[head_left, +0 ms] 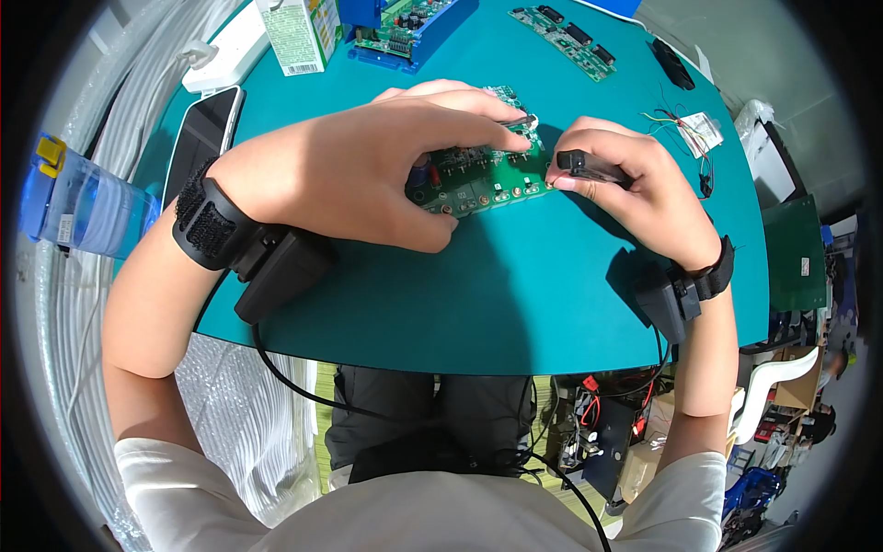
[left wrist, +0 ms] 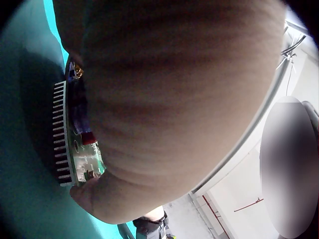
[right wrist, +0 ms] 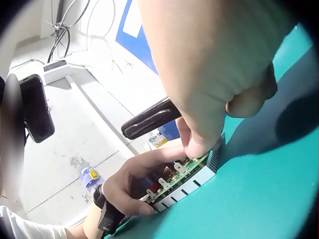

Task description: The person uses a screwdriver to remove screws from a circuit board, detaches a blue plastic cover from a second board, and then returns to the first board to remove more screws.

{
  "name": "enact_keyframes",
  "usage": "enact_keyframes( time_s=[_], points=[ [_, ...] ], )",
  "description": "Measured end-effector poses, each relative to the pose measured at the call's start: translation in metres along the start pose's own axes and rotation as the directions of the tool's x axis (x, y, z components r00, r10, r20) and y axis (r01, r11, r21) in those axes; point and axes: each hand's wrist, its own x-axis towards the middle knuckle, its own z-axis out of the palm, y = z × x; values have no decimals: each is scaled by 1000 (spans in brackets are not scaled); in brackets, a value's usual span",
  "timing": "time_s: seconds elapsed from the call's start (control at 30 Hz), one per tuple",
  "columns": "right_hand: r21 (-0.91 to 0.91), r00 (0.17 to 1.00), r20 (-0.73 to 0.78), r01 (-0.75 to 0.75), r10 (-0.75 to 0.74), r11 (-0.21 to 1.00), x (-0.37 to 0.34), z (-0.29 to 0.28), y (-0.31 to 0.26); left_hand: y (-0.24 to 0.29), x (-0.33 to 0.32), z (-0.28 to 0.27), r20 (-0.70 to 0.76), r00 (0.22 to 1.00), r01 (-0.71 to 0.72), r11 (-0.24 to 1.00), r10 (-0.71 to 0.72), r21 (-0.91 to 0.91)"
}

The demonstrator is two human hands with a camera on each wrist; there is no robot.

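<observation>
Spreading over the tabletop (head_left: 414,304), your left hand (head_left: 368,170) covers the left part of the circuit board (head_left: 515,170), thumb at its near edge and fingers reaching over the top, so yeah, that one has hold of the board. The hand is arched, about half open. Your right hand (head_left: 646,195) is mostly closed, fingers curled round a black-handled tool (right wrist: 149,119), thumb and fingertip together at the board's right near corner. Can't tell if there's something tiny between them.

The board sits flat in front of you, between both hands. Its near edge runs left to right, angling slightly away from you at the right end. I'd say that corner is what matters: your right fingertips are right on it, way nearer than your left ones. The metal tabs (right wrist: 180,168) stick up along that edge.
</observation>
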Motion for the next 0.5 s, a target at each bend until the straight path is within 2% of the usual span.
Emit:
enact_keyframes(
  time_s=[0.13, 0.2, 0.3, 0.43, 0.5],
  points=[
    [-3, 1000, 6, -15, 15, 1000, 0, -1, -1, 1, 1, -1, 7, 1000, -10, 1000, 10, 19],
    [17, 998, 3, -69, 69, 997, 0, 0, -1, 2, 0, -1, 7, 1000, -2, 1000, 2, 27],
    [-14, 1000, 6, 1, -1, 1000, 2, 0, 2, 2, 0, -1, 6, 1000, 9, 999, -9, 36],
    [-26, 1000, 11, -2, 3, 1000, 2, 1, -2, 4, 0, -1, 13, 999, 35, 999, -36, 29],
    [105, 992, 26, -127, 125, 986, 0, 1, -7, 4, 0, 0, 9, 999, 34, 999, -34, 35]
  ],
)
